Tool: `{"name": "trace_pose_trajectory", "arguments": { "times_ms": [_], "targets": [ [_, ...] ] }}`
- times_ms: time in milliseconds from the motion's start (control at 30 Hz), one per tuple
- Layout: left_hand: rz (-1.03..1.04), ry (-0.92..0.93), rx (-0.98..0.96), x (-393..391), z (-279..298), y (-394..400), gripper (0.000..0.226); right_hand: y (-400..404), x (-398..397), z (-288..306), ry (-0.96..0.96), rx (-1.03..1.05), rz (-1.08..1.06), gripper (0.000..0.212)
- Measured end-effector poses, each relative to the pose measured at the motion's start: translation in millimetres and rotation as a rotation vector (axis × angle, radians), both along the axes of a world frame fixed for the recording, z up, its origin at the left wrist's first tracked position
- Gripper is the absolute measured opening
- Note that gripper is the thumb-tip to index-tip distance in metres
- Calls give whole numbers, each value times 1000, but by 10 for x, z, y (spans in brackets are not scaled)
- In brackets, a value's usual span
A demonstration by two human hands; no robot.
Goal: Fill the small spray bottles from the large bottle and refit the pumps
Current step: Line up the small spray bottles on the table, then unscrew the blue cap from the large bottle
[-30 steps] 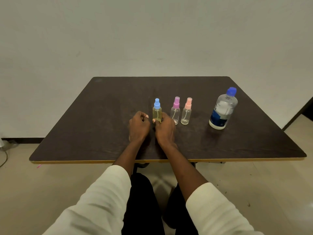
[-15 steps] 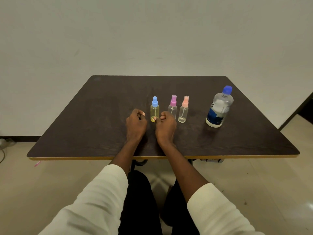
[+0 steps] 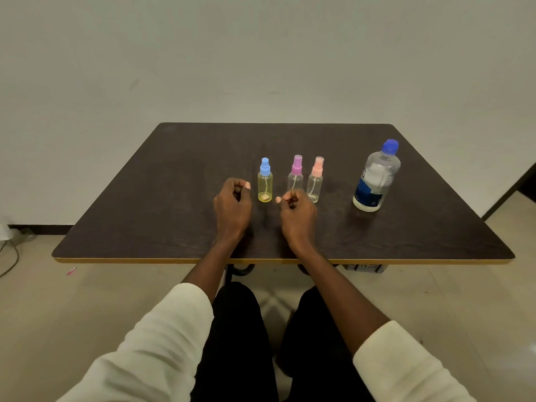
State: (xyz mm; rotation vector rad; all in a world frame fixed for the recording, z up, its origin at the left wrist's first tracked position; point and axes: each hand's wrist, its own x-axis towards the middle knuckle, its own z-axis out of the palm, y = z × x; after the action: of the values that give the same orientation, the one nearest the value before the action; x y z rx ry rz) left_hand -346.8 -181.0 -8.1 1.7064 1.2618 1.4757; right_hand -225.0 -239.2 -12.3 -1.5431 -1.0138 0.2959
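Three small spray bottles stand in a row on the dark table (image 3: 162,198), all with pumps fitted: a yellowish one with a blue pump (image 3: 264,181), a clear one with a purple pump (image 3: 295,174), and a clear one with a pink pump (image 3: 315,181). To the right stands the large clear bottle (image 3: 377,177) with a blue cap and blue label. My left hand (image 3: 233,207) rests on the table just left of the blue-pump bottle, fingers curled, holding nothing. My right hand (image 3: 297,211) lies curled in front of the purple-pump bottle, also holding nothing and hiding its base.
The table's near edge has a yellow trim (image 3: 145,260). A white wall stands behind the table. A cable (image 3: 8,256) lies on the tiled floor at the left. A dark doorway edge (image 3: 519,184) shows at the right.
My hands have moved apart. The right hand has left the blue-pump bottle and now sits in front of the purple-pump one. The bottles have not moved.
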Motion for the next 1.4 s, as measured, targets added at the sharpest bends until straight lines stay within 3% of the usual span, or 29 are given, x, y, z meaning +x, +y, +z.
{"name": "trace_pose_trajectory", "arguments": {
  "times_ms": [167,300,433,600,733,833,900,1033,1100,1200,1400],
  "targets": [
    [-129,4,202,314,-5,-273,4,-90,321,61,2,38,-100,19],
    [-153,-117,131,678,46,-426,6,-102,561,82,-9,11,-214,34],
    [-193,-156,74,929,37,-445,5,-33,763,65,47,-141,-111,63],
    [-169,-179,24,915,4,-365,9,22,821,40,96,-199,-26,72],
    [-151,-169,65,910,10,-396,10,-17,811,49,51,-109,-97,51],
    [-216,-124,182,1015,3,-455,3,-150,834,135,38,89,-192,22],
    [-252,-118,216,1159,10,-529,5,-267,931,232,5,223,-253,14],
    [-345,-165,144,1631,60,-655,28,-472,1349,566,-77,383,-369,18],
    [-417,-134,98,1886,54,-670,53,-511,1613,716,-68,385,-389,17],
    [-478,-43,13,2143,53,-682,82,-505,1909,830,-39,312,-328,34],
    [-579,-71,-86,2327,102,-571,82,-363,2057,864,-71,176,-160,49]
  ]
}}
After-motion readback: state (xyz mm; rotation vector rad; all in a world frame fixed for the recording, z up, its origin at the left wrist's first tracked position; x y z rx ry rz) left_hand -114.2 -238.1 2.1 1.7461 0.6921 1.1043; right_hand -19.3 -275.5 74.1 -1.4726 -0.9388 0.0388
